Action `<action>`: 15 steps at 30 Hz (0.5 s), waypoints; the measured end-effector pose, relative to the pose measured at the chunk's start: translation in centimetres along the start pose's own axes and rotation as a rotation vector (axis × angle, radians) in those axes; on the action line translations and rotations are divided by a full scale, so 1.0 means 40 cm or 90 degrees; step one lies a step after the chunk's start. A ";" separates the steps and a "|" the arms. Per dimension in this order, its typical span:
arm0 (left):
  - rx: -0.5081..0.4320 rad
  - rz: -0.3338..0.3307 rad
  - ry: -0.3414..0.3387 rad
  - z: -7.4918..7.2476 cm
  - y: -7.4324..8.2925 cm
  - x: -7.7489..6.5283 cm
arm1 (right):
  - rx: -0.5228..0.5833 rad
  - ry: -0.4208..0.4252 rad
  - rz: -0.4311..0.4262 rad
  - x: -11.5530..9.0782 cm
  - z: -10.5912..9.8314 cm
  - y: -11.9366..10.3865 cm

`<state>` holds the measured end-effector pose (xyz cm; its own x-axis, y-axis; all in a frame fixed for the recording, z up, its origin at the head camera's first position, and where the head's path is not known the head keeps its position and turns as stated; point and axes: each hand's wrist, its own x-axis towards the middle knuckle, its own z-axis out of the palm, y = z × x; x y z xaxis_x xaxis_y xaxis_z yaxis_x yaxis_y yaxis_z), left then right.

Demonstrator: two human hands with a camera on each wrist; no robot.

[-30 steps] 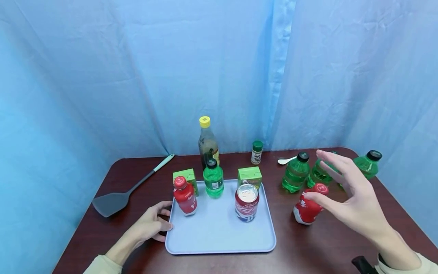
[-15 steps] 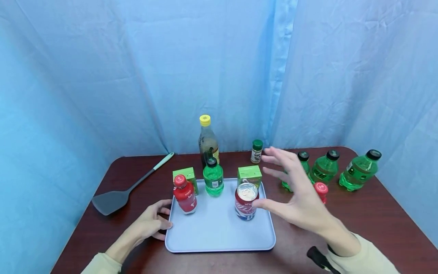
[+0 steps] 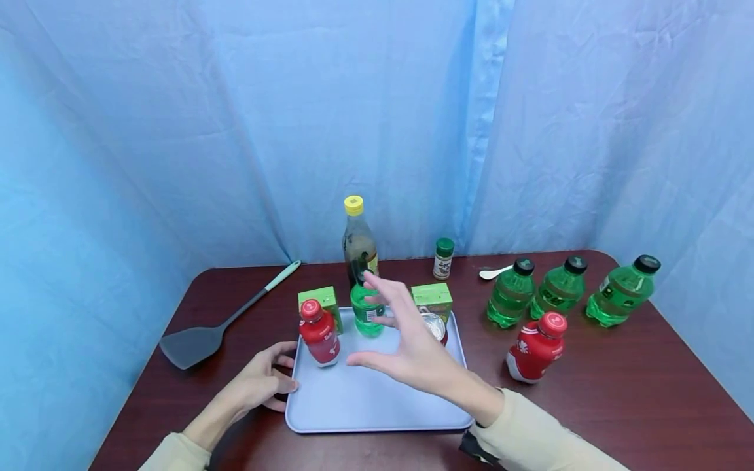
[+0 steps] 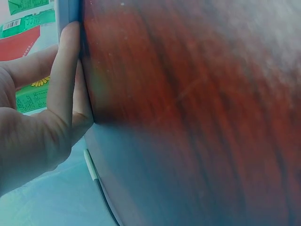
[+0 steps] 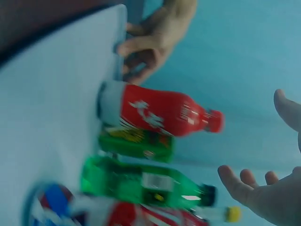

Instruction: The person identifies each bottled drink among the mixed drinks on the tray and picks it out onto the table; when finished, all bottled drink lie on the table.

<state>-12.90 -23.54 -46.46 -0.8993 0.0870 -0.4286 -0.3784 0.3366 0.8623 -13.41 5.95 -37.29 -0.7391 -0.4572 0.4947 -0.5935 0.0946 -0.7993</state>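
My left hand (image 3: 262, 379) rests at the left edge of a pale blue tray (image 3: 377, 415), fingertips against its rim. In the left wrist view one straight finger (image 4: 66, 75) lies along the tray's side. My right hand (image 3: 406, 340) reaches over the tray, thumb and fingers spread apart with nothing between them. On the tray stand a red bottle (image 3: 320, 337), a green bottle (image 3: 366, 314), two green drink cartons (image 3: 434, 297) and a soda can (image 3: 436, 324) partly hidden by my right hand. The right wrist view shows the tray's red bottle (image 5: 155, 110) sideways and blurred.
Several green bottles (image 3: 559, 288) and another red bottle (image 3: 537, 347) stand to the right of the tray. A yellow-capped bottle (image 3: 358, 242), a small green-capped jar (image 3: 443, 258) and a white spoon (image 3: 493, 273) are at the back. A spatula (image 3: 197, 343) lies on the left.
My right hand has moved left, from beside the red bottle on the right, past the soda can to above the tray. The left hand has stayed at the tray's edge.
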 end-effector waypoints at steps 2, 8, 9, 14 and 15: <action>-0.002 0.004 -0.001 0.001 0.000 -0.001 | 0.009 0.000 0.029 0.004 0.025 0.021; -0.004 0.011 -0.003 0.001 0.000 -0.002 | 0.015 0.008 0.093 0.010 0.082 0.067; -0.004 0.010 -0.001 0.001 0.001 -0.002 | 0.012 0.006 0.104 0.011 0.091 0.073; -0.007 0.013 -0.005 -0.001 0.002 -0.005 | -0.002 -0.015 0.145 0.013 0.130 0.101; -0.007 0.014 -0.006 -0.001 0.001 -0.006 | -0.005 -0.019 0.150 0.014 0.136 0.105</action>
<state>-12.73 -23.59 -46.30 -0.9057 0.1028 -0.4112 -0.3605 0.3234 0.8749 -14.57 1.28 -42.24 -0.8475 -0.4478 0.2848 -0.4085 0.2078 -0.8888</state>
